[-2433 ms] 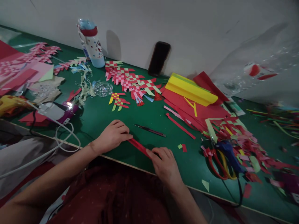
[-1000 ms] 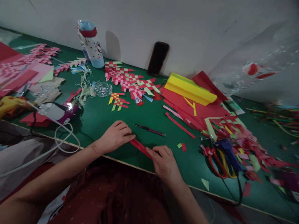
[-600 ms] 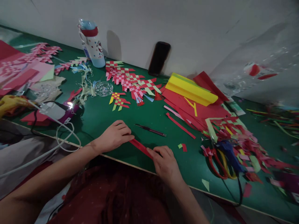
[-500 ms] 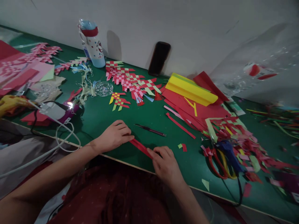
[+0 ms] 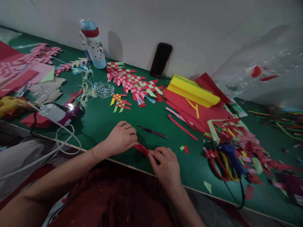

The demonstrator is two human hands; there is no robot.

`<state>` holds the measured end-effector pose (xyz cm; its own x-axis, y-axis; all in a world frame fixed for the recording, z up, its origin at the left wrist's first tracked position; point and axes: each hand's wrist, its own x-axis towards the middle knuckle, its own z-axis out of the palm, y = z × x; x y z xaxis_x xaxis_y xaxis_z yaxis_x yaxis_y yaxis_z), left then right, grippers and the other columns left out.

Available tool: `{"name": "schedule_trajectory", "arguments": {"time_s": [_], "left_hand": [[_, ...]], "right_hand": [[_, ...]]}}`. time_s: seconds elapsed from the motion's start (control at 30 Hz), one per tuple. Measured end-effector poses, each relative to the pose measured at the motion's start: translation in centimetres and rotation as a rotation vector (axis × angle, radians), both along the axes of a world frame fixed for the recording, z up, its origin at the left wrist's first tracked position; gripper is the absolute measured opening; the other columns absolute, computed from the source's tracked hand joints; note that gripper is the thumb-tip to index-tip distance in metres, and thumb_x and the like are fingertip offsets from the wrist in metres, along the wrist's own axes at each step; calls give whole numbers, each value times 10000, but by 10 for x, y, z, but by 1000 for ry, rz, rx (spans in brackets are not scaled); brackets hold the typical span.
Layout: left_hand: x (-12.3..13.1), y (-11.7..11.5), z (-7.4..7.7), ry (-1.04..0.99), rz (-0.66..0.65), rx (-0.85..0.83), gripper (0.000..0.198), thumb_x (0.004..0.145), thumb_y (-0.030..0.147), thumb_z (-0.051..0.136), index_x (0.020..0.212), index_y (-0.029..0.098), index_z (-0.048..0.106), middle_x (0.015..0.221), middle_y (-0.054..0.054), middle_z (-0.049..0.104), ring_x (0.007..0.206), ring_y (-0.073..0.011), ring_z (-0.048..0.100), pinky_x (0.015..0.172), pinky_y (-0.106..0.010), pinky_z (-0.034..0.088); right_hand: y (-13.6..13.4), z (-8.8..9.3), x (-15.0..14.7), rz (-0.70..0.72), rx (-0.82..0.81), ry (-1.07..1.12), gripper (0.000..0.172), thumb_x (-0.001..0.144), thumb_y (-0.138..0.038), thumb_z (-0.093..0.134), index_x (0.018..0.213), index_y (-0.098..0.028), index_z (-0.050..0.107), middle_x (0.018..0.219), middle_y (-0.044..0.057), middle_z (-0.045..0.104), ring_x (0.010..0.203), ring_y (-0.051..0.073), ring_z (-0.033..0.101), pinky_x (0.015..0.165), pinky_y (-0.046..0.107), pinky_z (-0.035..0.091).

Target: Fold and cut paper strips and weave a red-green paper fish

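A narrow red paper strip (image 5: 142, 149) stretches between my two hands near the table's front edge. My left hand (image 5: 123, 136) is closed on its left end, the fingers curled over it. At the other end my right hand (image 5: 164, 162) pinches the strip between thumb and fingers. Just beyond them lies a slim dark craft knife or pen (image 5: 151, 131). Further back are a small woven paper fish (image 5: 121, 104) and several larger pink, red and green woven ones (image 5: 132, 82). A loose red strip (image 5: 182, 127) lies to the right.
Red and yellow folded paper (image 5: 193, 91), scissors (image 5: 219, 167), a blue glue gun (image 5: 232, 157) and paper scraps (image 5: 255, 148) occupy the right. A bottle (image 5: 94, 45) and a phone (image 5: 161, 59) stand by the wall. A white cable (image 5: 68, 142) hangs over the left edge.
My hands have come closer together along the red strip, so a shorter length shows between them. My left hand has shifted slightly right and my right hand slightly left.
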<state>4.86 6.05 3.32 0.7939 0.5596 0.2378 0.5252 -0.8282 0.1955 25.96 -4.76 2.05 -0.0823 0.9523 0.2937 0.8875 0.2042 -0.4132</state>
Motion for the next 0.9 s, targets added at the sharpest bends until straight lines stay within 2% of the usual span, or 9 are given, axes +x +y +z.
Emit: {"name": "schedule_trajectory", "arguments": {"time_s": [0.17,0.47,0.7,0.8,0.9], "left_hand": [[0,0,2,54,30,-172,77,886,271,597,893,217,652,861,-9,632,844,-184,560,800,-336,336],[1,3,8,76,17,-361,96,898,229,568,829,210,632,833,13,650,841,-164,576,809,-307,324],[-3,7,11,45,0,-460,144,933,265,525,893,213,653,854,1,677,849,-173,614,800,-309,369],[-5,10,14,-140,56,-595,145,897,287,575,1018,226,626,917,-5,662,858,-167,614,806,-308,419],[-3,9,14,-608,291,-776,460,807,324,677,1216,222,492,1061,-46,612,926,-176,609,821,-322,473]], "right_hand": [[-1,-1,0,-31,-79,-13,118,890,-244,580,912,-231,695,873,37,673,809,187,551,724,323,361],[4,3,5,-14,-228,-25,125,917,-282,550,967,-244,659,922,35,688,863,209,573,723,323,356],[2,-1,6,52,-152,-9,232,917,-378,558,1063,-238,670,940,61,699,887,227,592,739,341,383],[4,1,6,13,-155,199,216,934,-333,511,1000,-228,688,919,60,697,853,202,610,745,324,420],[8,6,7,-182,-233,554,233,896,-392,550,931,-205,684,793,30,667,696,164,587,642,280,445]]}}
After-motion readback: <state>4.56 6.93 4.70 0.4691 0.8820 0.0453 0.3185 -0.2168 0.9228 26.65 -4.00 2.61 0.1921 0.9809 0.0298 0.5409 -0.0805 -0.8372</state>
